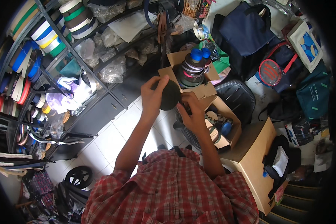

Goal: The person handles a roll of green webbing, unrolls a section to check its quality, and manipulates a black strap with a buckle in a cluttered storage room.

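Observation:
Both of my hands are raised in front of my chest, around a flat, round black roll [170,96], seen from its broad side. My left hand [151,98] grips its left side, thumb up along the rim. At its right edge, the fingers of my right hand [192,107] are bent and pinched together; a dark strip seems to hang below them. Just beyond my hands, an open cardboard box [174,58] holds stacked spools [191,71] with blue tops and striped sides.
Shelves [69,46] on the left hold many strap rolls and plastic bags. A second open carton [233,127] with rolls is beside a black mesh chair [237,93]. A wooden cabinet [246,168] is at my right. Bags, including a navy one [246,30], pile up beyond.

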Motion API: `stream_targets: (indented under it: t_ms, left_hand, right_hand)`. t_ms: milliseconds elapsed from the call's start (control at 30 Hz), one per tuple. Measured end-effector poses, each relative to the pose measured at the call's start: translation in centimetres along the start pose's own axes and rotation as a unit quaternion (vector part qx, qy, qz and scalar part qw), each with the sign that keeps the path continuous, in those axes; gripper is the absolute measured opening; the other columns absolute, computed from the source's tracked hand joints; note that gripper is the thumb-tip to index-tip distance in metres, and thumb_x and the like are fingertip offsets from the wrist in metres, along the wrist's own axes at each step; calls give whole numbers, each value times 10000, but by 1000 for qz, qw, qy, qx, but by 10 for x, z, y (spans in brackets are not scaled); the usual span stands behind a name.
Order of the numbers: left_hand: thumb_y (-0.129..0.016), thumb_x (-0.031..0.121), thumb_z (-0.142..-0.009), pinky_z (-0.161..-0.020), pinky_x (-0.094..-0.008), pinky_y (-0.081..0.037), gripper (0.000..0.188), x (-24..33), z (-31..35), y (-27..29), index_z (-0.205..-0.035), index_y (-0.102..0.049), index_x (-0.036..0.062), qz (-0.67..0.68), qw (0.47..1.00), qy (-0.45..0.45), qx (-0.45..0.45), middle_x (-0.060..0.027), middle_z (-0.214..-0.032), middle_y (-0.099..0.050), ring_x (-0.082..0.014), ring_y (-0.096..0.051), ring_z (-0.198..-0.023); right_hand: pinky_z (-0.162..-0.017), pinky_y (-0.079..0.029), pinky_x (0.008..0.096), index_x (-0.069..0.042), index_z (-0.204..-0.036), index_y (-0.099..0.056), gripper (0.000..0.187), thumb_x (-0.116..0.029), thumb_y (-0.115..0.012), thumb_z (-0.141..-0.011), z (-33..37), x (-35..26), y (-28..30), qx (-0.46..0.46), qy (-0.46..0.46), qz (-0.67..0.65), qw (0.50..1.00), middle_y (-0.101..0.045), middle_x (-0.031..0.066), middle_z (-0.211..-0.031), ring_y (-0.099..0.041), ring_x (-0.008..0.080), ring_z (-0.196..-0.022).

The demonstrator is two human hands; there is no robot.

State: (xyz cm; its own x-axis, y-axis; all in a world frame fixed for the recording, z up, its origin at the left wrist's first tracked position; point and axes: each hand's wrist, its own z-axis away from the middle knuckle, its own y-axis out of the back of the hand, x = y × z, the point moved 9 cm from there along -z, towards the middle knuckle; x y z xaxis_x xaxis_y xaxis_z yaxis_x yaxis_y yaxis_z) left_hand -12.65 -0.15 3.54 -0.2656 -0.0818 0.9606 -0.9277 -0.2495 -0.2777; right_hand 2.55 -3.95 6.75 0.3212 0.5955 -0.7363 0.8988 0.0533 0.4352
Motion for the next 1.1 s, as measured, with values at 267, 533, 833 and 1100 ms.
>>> stream_targets:
  t_ms: [267,533,833,1100]
  left_hand:
    - [-610,313,-933,-706,-263,-457,317,-32,19,7,-948,-610,-3,49,989,-15,139,-61,-831,-609,-117,-559,-762]
    - [-680,203,-852,-801,-321,-495,301,39,12,-41,-1089,-647,19,-203,918,-113,-322,-98,-906,-693,-185,-668,-871]
    - [-697,84,-811,-776,-301,-478,254,26,31,-52,-1047,-658,-1,-314,856,-182,-368,-120,-896,-656,-235,-634,-845]
    - [-612,112,-899,-793,-265,-475,184,41,10,-31,-1021,-660,-16,-151,972,-165,-76,-88,-914,-665,-136,-621,-870]
  right_hand:
    - [-726,-480,317,-2,-1088,-519,515,-130,-826,-695,19,10,0,84,-61,25,994,-608,123,-980,-618,230,-829]
    - [-706,-478,315,-19,-945,-579,419,-159,-856,-664,11,11,4,-59,-49,12,997,-633,101,-863,-620,187,-785]
    - [-613,-410,308,-16,-860,-579,342,-143,-840,-678,5,21,10,-94,-103,-20,990,-592,59,-783,-542,154,-696]
    - [-672,-380,379,-37,-855,-599,345,-230,-819,-671,-8,11,30,-46,29,70,996,-571,81,-782,-517,295,-776]
